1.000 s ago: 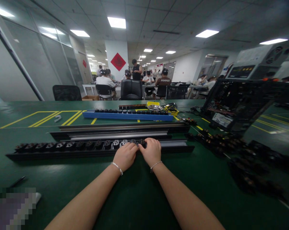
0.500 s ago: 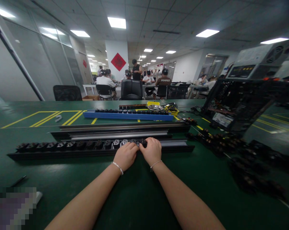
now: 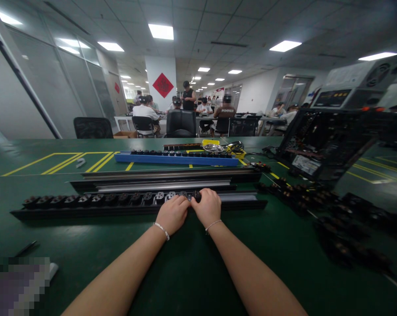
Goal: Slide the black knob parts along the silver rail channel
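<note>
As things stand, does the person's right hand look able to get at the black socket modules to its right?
Probably yes: only green tabletop shows between the right hand and the nearer black socket modules. Its apparent grip on the module at the black channel would likely need releasing first.

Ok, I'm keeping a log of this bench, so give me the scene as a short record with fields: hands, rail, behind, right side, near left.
Left hand: at the black rail; grip unclear
Right hand: thumb and forefinger on a black socket
Rail: sockets in a row leftward from the hands; pale strip visible to their right
Behind: dark rails, then a blue rail holding more parts
Right side: loose black parts, open black case
Near left: pen
</note>
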A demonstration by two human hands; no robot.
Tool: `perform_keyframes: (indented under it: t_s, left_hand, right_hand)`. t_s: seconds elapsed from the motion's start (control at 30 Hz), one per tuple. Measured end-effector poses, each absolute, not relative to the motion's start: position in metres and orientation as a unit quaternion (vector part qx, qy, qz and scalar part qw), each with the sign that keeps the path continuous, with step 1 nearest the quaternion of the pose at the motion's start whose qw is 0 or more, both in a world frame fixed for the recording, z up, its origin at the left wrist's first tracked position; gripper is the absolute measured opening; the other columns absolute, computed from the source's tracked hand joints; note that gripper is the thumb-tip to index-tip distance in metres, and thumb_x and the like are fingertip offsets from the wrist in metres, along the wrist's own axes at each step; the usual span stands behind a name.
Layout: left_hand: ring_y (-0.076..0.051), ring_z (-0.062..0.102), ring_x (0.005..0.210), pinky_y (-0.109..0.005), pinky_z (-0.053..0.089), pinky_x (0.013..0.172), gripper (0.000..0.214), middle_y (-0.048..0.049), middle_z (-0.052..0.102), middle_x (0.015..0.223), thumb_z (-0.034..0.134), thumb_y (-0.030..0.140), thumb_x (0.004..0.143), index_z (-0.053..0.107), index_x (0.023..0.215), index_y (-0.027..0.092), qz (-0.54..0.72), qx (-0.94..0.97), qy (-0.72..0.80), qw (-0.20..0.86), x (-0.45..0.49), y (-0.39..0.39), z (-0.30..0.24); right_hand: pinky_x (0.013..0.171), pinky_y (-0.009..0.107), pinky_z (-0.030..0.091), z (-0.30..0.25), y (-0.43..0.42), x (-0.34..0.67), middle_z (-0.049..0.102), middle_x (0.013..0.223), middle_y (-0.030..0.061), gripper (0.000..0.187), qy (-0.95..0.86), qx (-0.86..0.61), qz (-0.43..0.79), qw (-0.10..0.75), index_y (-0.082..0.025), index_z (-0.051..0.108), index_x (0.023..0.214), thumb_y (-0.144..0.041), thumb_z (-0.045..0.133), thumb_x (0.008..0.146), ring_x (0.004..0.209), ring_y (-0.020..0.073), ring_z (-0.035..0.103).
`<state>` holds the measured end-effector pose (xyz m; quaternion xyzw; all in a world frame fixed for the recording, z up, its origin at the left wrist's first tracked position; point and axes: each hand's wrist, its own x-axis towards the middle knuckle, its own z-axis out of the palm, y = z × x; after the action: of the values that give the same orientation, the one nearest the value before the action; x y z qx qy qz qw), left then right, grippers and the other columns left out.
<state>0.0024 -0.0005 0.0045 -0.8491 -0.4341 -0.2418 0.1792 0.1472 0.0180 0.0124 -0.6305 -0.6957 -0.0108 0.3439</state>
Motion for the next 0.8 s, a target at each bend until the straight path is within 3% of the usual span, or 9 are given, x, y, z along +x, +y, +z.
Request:
perform_keyframes:
  t_s: [0.8]
  left_hand:
    - [-0.018,0.05,0.078,-0.03,0.044,0.072,0.013,-0.003,0.059,0.082,0.049,0.009,0.08,0.057,0.081,0.019,-0.233,-0.848,-0.441,0.178,0.0015,-0.0005,0.0039]
  right_hand:
    - [0.082,0.033,0.034,0.0089,0.0184,0.1483,0.063,0.087,0.0071,0.015,-0.682,-0.644,-0.039,0.345,-0.018,0.058,0.078,-0.033,0.054,0.075,0.091,0.0216,0.052]
